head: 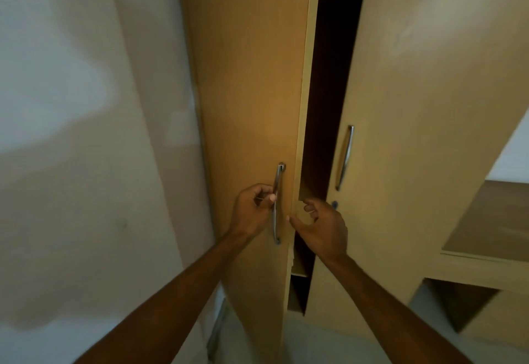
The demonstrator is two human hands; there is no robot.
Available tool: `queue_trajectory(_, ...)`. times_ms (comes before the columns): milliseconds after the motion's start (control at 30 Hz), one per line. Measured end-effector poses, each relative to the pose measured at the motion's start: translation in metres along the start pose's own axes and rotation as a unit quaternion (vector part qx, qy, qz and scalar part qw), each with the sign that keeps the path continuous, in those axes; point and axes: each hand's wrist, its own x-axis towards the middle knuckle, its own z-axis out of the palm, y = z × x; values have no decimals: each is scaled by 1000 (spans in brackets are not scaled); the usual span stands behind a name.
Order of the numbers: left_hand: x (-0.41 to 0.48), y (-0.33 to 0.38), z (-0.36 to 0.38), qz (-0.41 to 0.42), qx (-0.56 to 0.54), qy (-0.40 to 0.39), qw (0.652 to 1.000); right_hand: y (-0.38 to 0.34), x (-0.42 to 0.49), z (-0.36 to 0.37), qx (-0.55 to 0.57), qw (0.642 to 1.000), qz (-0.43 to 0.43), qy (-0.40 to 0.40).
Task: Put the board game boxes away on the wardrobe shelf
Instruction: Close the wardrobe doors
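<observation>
A tall light-wood wardrobe fills the middle of the view. Its left door stands partly open, with a dark gap beside it. My left hand grips the metal handle of that door. My right hand is at the door's free edge, fingers loosely curled with the thumb out, holding nothing that I can see. A shelf edge shows low in the gap. No board game box is in view.
The right wardrobe door is closed, with its own metal handle. A pale wall stands close on the left. To the right are a wooden ledge and an open cubby below it.
</observation>
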Motion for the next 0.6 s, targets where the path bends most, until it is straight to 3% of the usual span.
queue_trajectory(233,56,-8,69,-22,-12,-35,999,44,60,-17,-144,988,-8,56)
queue_trajectory(600,140,-26,143,3,4,-27,1000,93,153,-18,-215,969,19,119)
